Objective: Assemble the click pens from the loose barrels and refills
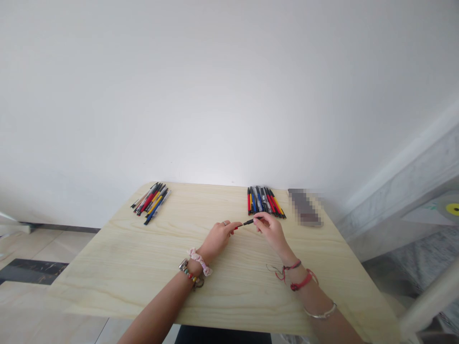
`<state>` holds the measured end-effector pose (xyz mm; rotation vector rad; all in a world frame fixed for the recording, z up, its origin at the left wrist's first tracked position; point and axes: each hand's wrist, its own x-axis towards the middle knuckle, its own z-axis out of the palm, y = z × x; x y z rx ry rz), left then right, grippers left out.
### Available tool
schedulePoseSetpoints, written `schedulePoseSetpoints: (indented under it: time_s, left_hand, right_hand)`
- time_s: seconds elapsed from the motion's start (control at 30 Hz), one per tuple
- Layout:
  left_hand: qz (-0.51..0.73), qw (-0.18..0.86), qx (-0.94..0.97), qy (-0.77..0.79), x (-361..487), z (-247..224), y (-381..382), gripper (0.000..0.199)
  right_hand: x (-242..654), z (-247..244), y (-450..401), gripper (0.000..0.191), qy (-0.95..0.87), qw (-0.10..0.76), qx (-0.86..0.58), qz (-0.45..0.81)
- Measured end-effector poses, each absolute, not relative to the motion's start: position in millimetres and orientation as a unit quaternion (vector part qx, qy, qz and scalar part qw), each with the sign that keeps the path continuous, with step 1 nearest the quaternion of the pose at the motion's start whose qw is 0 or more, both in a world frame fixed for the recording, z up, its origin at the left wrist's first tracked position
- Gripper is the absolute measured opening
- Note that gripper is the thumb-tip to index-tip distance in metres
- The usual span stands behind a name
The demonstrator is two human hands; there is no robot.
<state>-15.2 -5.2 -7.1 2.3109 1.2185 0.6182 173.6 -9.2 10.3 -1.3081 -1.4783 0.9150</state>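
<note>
Over the middle of the wooden table, both hands meet at a pen (248, 222). My left hand (219, 236) is closed on its red end, and most of that part is hidden by the fingers. The black end is pinched by the fingertips of my right hand (269, 230). A thin dark stretch shows between the two parts; whether they are joined or apart I cannot tell. Just beyond my right hand lies a row of pens (263, 199) with red, yellow, blue, black and clear bodies. A second group of pens (152, 200) lies at the far left.
A blurred dark flat object (305, 208) lies at the table's right back. The light wooden table (143, 267) stands against a white wall (222, 95). At the right edge there is a grey item with a yellow disc (453, 209).
</note>
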Motion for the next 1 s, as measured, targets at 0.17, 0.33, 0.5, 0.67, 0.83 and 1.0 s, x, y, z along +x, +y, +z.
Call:
schedulePoseSetpoints:
  time_s: [0.17, 0.33, 0.5, 0.67, 0.83, 1.0]
  left_hand:
    - [0.223, 0.22, 0.82, 0.479, -19, -7, -3, 0.044]
    - [0.217, 0.211, 0.803, 0.513, -23, -10, 1, 0.042]
    - [0.207, 0.213, 0.793, 0.533, -26, -12, 3, 0.041]
    - [0.196, 0.204, 0.798, 0.531, -25, -11, 2, 0.043]
    - [0.158, 0.178, 0.817, 0.525, -21, -5, -2, 0.046]
    - [0.121, 0.155, 0.833, 0.517, -21, -3, -2, 0.043]
  right_hand:
    - [181, 7, -3, 0.025, -0.521, 0.538, -0.55, 0.37]
    - [185, 0, 1, 0.018, -0.559, 0.5, -0.587, 0.305]
    - [181, -11, -1, 0.005, -0.707, 0.342, -0.599, 0.158]
    - [175, -13, -2, 0.008, -0.755, 0.314, -0.569, 0.087]
    - [168, -10, -4, 0.017, -0.761, 0.364, -0.531, 0.083]
    - [168, -10, -7, 0.014, -0.785, 0.278, -0.549, 0.068]
